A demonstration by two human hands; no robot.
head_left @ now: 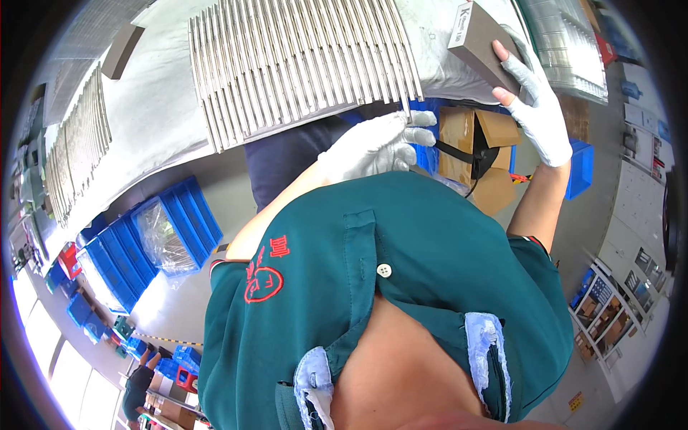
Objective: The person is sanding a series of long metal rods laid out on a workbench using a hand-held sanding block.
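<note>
A row of slim shiny metal rods (301,64) lies side by side on the white-covered table, their near ends along its front edge. My left hand (373,147), in a white glove, is just off that edge with its fingers apart. One rod's end reaches down close to its fingers; whether they touch is unclear. To the right, my right hand (536,107) grips a grey-brown sanding block (484,49) with a white printed side. Its glove leaves some fingertips bare. The block is at the table's right part, beside the rods.
Another brown block (122,51) and a second row of rods (79,147) are on the table's left. Clear plastic trays (570,54) are stacked at right. Below the table edge are an open cardboard box (459,129) and blue crates (183,222). Another person (136,390) is far behind.
</note>
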